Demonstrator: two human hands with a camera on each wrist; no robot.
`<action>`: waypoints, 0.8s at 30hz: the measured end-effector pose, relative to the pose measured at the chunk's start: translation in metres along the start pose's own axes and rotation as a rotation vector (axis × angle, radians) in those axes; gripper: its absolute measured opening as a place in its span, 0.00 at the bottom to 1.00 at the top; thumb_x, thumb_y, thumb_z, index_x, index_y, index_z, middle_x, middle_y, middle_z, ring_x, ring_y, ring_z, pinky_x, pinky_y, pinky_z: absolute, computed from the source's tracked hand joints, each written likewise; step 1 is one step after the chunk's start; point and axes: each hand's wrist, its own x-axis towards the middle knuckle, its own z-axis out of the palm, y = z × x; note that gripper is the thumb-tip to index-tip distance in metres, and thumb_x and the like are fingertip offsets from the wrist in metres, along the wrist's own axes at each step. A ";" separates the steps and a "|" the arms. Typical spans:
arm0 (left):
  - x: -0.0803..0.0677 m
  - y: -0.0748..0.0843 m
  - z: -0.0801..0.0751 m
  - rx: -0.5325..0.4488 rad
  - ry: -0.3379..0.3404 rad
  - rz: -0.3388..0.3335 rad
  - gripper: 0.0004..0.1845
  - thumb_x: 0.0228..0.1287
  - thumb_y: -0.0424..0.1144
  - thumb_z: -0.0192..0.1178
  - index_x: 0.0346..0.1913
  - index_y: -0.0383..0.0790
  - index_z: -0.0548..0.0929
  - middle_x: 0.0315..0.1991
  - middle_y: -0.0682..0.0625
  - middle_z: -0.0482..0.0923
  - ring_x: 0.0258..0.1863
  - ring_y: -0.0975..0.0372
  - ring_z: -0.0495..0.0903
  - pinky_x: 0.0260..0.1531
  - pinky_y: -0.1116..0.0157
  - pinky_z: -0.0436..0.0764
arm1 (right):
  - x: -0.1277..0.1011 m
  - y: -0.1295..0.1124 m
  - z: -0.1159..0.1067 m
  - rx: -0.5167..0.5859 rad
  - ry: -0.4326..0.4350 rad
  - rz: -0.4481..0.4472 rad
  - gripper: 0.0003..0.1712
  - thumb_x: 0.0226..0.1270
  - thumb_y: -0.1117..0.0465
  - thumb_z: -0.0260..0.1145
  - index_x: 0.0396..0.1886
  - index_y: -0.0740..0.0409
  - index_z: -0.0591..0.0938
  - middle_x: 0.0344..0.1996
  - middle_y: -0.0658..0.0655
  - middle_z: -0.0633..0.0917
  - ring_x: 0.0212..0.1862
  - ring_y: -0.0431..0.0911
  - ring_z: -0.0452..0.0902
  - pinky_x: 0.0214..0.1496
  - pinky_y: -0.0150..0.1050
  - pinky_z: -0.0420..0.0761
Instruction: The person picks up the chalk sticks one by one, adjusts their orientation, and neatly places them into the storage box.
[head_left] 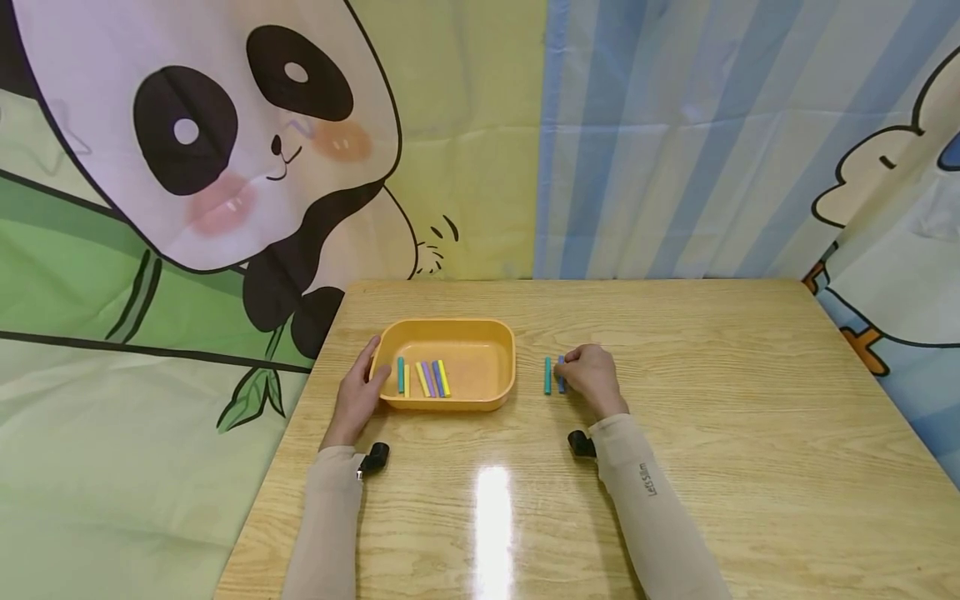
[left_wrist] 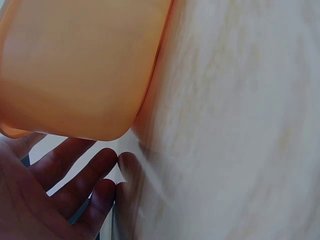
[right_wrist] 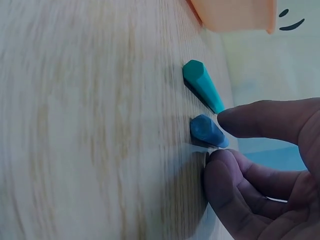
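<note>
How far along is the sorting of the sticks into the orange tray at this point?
Done: five sticks already lie in the orange tray, which the left hand steadies at its edge. In hand: the right hand pinches the blue stick on the table. Left: that one and the teal stick beside it.

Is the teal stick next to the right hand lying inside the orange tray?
No, the teal stick lies on the bare table, to the right of the orange tray and outside its rim.
</note>
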 end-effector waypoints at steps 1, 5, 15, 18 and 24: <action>0.000 0.000 0.000 0.000 0.000 -0.002 0.33 0.78 0.49 0.53 0.81 0.63 0.56 0.80 0.54 0.53 0.77 0.55 0.56 0.73 0.50 0.61 | 0.000 0.000 0.000 -0.005 0.001 -0.001 0.13 0.64 0.60 0.68 0.44 0.64 0.84 0.43 0.63 0.84 0.44 0.53 0.79 0.45 0.45 0.82; -0.001 0.001 0.000 0.000 0.002 0.001 0.33 0.79 0.49 0.53 0.81 0.63 0.56 0.80 0.54 0.53 0.77 0.55 0.55 0.73 0.50 0.61 | 0.000 -0.001 0.001 -0.017 0.009 -0.012 0.12 0.65 0.61 0.68 0.44 0.64 0.85 0.43 0.63 0.85 0.43 0.54 0.80 0.44 0.46 0.83; 0.000 0.002 0.000 -0.005 0.000 0.002 0.33 0.79 0.48 0.53 0.81 0.64 0.56 0.80 0.55 0.53 0.77 0.56 0.55 0.73 0.51 0.61 | 0.000 0.000 0.001 -0.011 0.014 -0.005 0.08 0.64 0.63 0.68 0.39 0.64 0.86 0.41 0.61 0.87 0.40 0.52 0.81 0.45 0.45 0.82; -0.001 0.002 0.001 -0.003 0.002 -0.003 0.33 0.79 0.49 0.53 0.81 0.64 0.56 0.80 0.55 0.53 0.77 0.56 0.55 0.73 0.51 0.61 | 0.000 0.000 0.001 -0.011 0.015 -0.013 0.08 0.64 0.63 0.67 0.39 0.64 0.85 0.41 0.61 0.87 0.39 0.52 0.82 0.44 0.45 0.83; -0.002 0.003 0.001 -0.005 -0.001 -0.002 0.33 0.79 0.50 0.53 0.81 0.64 0.56 0.80 0.54 0.53 0.77 0.56 0.55 0.73 0.51 0.60 | 0.000 -0.001 0.001 -0.018 0.027 -0.015 0.09 0.64 0.62 0.69 0.39 0.64 0.86 0.41 0.62 0.86 0.37 0.51 0.82 0.39 0.42 0.84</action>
